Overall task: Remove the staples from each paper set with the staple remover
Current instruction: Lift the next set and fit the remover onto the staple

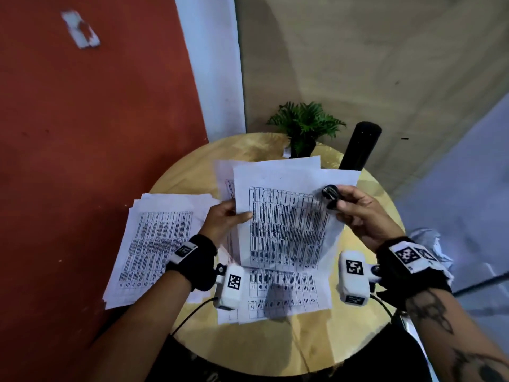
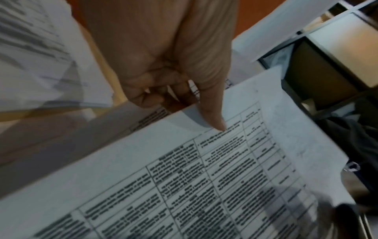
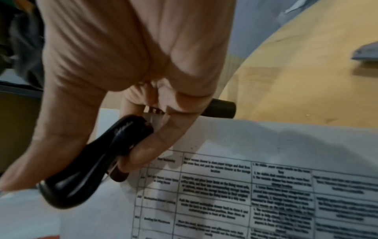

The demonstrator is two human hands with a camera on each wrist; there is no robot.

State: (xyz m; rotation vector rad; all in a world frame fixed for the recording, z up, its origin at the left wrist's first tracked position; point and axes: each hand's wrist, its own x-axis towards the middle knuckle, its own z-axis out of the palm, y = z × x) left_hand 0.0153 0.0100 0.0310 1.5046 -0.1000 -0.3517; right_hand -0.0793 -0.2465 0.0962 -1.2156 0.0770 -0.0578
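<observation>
A finished-looking stack point(image 1: 154, 252) lay at left. The lifted paper set point(image 1: 289, 216) was pinched at its edge by the left hand point(image 1: 223, 221); the staple remover point(image 1: 332, 195) was gripped in the right hand point(image 1: 360, 216) at its top corner. Staple possibly already out; blur hid it. Next: confirm, separate sheets.

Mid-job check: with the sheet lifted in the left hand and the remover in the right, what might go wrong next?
1. The lifted printed sheet is pinched at one edge only by the left hand; it may tear or slip.
2. The right hand holds the black staple remover against that sheet; it might snag the paper.
</observation>
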